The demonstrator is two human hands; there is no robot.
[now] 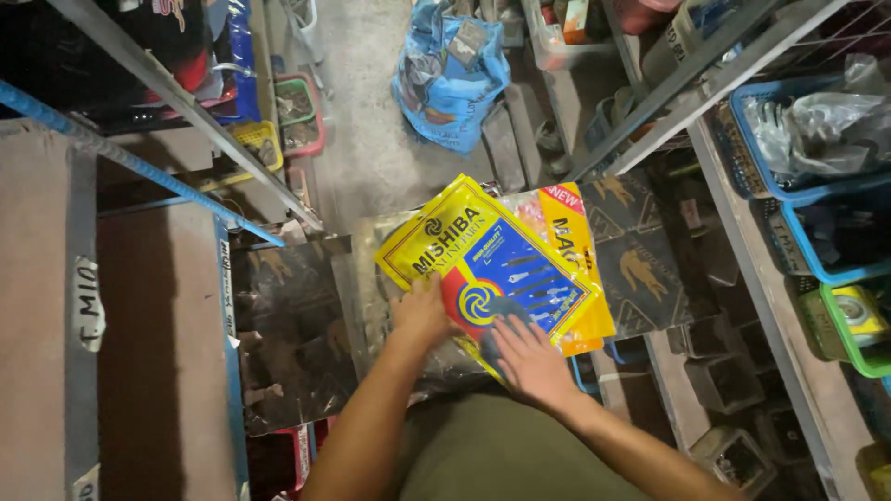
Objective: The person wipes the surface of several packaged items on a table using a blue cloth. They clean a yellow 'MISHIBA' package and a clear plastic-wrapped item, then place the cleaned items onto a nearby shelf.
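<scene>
Head view looks straight down a narrow aisle between shelving. At the far left stands a brown shelf panel (148,353) edged with a blue metal bar (111,153), and beyond it small baskets in yellow and red (278,125) sit on the concrete floor (362,121). Just right of the panel, dark glossy packets (297,334) lie stacked in shadow; what they contain is hard to make out.

Near the middle, the left hand (420,315) lies with fingers spread flat on the lower left edge of a yellow and blue flat packet (487,269), pressing it rather than gripping. The packet sits tilted, one corner pointing up the aisle, resting on top of the dark packets and overlapping a second yellow and orange packet (566,241) just behind it. The right hand (531,364) is likewise open, palm down on the packet's lower right corner, fingers splayed.

Further up the aisle a blue plastic bag (450,70) rests on the floor. To the right, a grey metal rack (742,260) holds blue baskets (807,199), one filled with crumpled clear plastic wrappings (817,121), and a green basket (849,329) below them.
</scene>
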